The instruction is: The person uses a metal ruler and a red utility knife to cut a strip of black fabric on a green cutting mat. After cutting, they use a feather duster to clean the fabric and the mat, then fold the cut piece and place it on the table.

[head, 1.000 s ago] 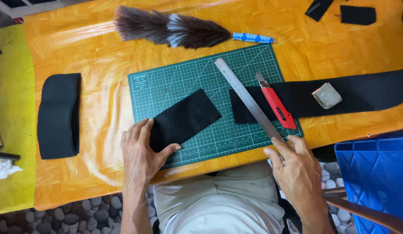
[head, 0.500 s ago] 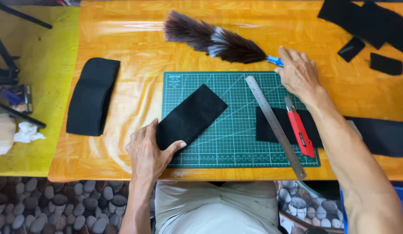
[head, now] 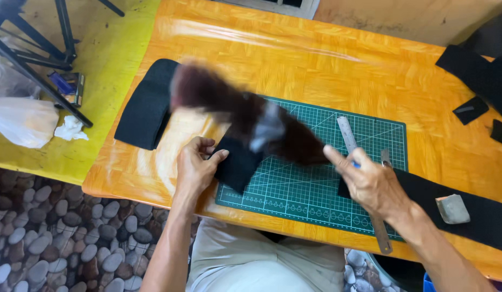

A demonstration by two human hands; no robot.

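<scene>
This looks like a small craft workshop set up in a home or yard rather than a factory. An orange wooden worktop [head: 326, 70] carries a green gridded cutting mat [head: 316, 189], a steel ruler [head: 364, 184] and cut pieces of black fabric [head: 145, 105], more of them at the far right. Below lies a pebble floor [head: 45, 232], and tripod legs [head: 40, 48] stand at the far left.

Black pad [head: 146, 105] lies left on orange table [head: 326, 59]. Grey block [head: 452, 208] sits on long black strip [head: 467, 208], right. White bag [head: 21, 121] & tissue [head: 70, 128] on yellow table [head: 105, 65].
</scene>
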